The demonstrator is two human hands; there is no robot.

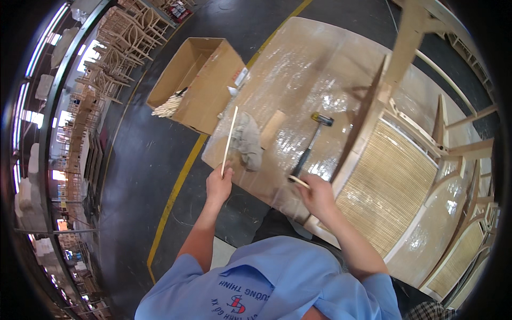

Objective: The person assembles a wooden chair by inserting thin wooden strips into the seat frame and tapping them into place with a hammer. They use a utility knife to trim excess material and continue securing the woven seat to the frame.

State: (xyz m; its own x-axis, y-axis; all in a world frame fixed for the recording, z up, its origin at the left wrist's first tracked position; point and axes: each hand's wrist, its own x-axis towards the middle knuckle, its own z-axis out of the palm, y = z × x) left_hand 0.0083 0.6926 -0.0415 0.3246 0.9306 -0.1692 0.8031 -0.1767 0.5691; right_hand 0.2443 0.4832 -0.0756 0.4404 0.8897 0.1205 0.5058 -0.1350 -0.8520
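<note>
Closed around the lower end of a thin pale wooden strip (230, 137), my left hand (218, 185) is at the near left corner of the table, with the strip pointing away from me. My right hand (319, 198) grips a short pale wooden stick (300, 182), its end poking out to the left. Just beyond that hand, a mallet (305, 155) with a dark handle and a yellow-and-black head lies on the table. A crumpled grey cloth (247, 143) and a flat wooden piece (273, 128) rest between the two hands, farther out.
Plastic film covers the table (298, 58). A wooden chair frame with a slatted woven panel (386, 186) stands at the right. Left of the table, an open cardboard box (213, 90) holds a bundle of pale sticks (168, 105). Shelving (50, 106) and stacked chair frames (122, 42) line the left.
</note>
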